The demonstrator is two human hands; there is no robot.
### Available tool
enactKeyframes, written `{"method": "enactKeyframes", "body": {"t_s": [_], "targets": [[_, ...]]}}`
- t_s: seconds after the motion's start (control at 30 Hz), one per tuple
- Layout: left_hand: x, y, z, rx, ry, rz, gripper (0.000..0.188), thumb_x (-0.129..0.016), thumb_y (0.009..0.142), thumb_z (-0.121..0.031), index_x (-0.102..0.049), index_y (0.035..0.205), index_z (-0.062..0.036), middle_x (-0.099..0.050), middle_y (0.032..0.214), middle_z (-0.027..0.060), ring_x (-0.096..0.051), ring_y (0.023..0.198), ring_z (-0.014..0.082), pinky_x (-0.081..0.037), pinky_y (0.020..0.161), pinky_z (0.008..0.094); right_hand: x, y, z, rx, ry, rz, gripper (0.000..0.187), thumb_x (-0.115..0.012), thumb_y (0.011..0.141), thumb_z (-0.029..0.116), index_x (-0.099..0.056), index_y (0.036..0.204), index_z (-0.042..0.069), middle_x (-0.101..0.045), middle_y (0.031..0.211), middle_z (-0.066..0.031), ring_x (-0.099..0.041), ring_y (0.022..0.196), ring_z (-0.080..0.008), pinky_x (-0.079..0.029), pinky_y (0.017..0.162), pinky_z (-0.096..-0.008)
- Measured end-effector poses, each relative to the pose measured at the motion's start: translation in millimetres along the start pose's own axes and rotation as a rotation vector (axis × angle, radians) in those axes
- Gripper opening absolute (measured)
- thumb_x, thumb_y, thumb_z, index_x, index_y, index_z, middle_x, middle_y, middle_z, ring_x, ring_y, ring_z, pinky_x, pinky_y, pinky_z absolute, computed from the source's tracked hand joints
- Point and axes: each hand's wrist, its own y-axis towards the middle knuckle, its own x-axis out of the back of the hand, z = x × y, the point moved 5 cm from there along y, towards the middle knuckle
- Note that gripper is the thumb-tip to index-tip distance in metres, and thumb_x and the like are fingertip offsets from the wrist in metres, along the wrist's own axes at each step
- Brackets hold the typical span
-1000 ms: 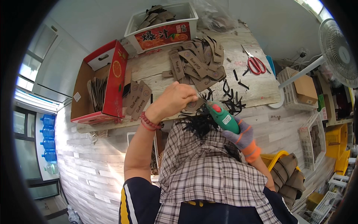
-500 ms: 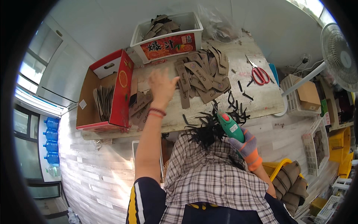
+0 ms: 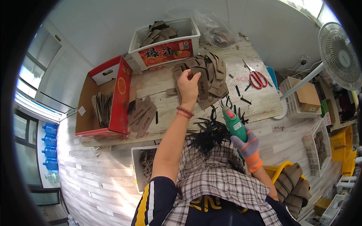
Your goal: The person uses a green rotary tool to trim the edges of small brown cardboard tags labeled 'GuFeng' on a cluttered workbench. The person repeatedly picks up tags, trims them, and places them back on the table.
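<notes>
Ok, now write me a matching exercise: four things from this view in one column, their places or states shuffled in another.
1. Bare left hand
2. Green handheld power tool
3. Red-handled scissors
4. Red cardboard box

A. Lying right of the tag pile
B. Held by the gloved right hand
C. Standing at the table's left end
D. Grasping a brown oblong tag

Pairs: 1-D, 2-B, 3-A, 4-C

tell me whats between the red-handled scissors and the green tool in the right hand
In the head view, a few short black strips lie on the tabletop between the scissors and the green tool.
</notes>
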Motion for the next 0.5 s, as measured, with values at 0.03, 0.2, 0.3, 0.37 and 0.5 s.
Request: {"method": "enactKeyframes", "body": {"t_s": [0.03, 0.2, 0.3, 0.37, 0.5], "targets": [[0.8, -8.2, -5.3, 0.053, -0.13, 0.028, 0.012, -0.064, 0.082, -0.003, -0.061, 0.094, 0.0001, -0.065, 0.084, 0.0041, -0.056, 0.071, 0.0092, -0.045, 0.063, 0.0228, 0.7, 0.6, 7.4, 0.042, 0.002, -0.023, 0.051, -0.077, 0.075, 0.02, -0.055, 0.116, -0.001, -0.065, 0.089, -0.0061, -0.059, 0.075, -0.0102, -0.05, 0.067, -0.025], [10.5, -59.9, -44.5, 0.174, -0.467, -0.078, 0.005, -0.066, 0.082, -0.003, -0.063, 0.086, -0.0014, -0.065, 0.078, 0.0021, -0.057, 0.066, 0.007, -0.044, 0.06, 0.0192, -6.6, -0.3, 12.1, 0.054, 0.04, -0.034, 0.052, -0.078, 0.075, 0.021, -0.055, 0.116, -0.001, -0.065, 0.09, -0.006, -0.058, 0.075, -0.0091, -0.049, 0.067, -0.0241], [13.5, -79.3, -42.7, 0.151, -0.493, -0.144, 0.005, -0.067, 0.082, -0.003, -0.062, 0.082, -0.0029, -0.065, 0.077, 0.0027, -0.057, 0.063, 0.0075, -0.044, 0.058, 0.0199, -14.1, -6.4, 14.1, 0.026, 0.078, -0.003, 0.052, -0.078, 0.075, 0.021, -0.055, 0.116, -0.001, -0.065, 0.09, -0.0053, -0.058, 0.075, -0.008, -0.049, 0.067, -0.023], [11.8, -87.4, -39.7, 0.184, -0.51, -0.167, 0.006, -0.067, 0.082, -0.004, -0.061, 0.081, -0.0033, -0.065, 0.077, 0.0029, -0.057, 0.063, 0.0078, -0.045, 0.057, 0.0203, -15.7, -10.3, 21.5, 0.01, 0.057, 0.014, 0.052, -0.078, 0.075, 0.02, -0.055, 0.117, 0.0, -0.065, 0.089, -0.0047, -0.057, 0.074, -0.0072, -0.049, 0.066, -0.0221], [0.2, -98.8, -34.3, 0.213, -0.54, -0.184, 0.008, -0.068, 0.082, -0.005, -0.062, 0.083, -0.0001, -0.062, 0.076, 0.001, -0.052, 0.062, 0.0051, -0.042, 0.056, 0.0185, -13.1, -11.7, 21.0, 0.084, 0.001, -0.006, 0.053, -0.078, 0.075, 0.02, -0.055, 0.117, 0.0, -0.064, 0.089, -0.0041, -0.058, 0.072, -0.0066, -0.049, 0.063, -0.0214]]}}
